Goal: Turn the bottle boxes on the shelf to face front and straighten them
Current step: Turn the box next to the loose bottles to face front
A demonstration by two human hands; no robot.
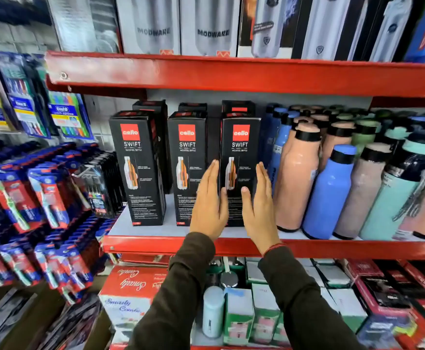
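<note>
Three black Cello Swift bottle boxes stand upright in the front row of the red shelf (156, 245), fronts showing. The right box (240, 145) sits between my two flat hands. My left hand (210, 203) presses its left side and my right hand (258, 205) its right side, thumbs resting on the front face. The middle box (186, 157) stands just left of my left hand. The left box (137, 168) leans slightly. More black boxes (238, 108) stand in a back row behind them.
Loose pink, blue and mint bottles (330, 188) crowd the shelf right of the boxes, the nearest pink one close to my right hand. Toothbrush packs (42, 188) hang at left. Modware boxes (153, 26) fill the shelf above; small cartons lie below.
</note>
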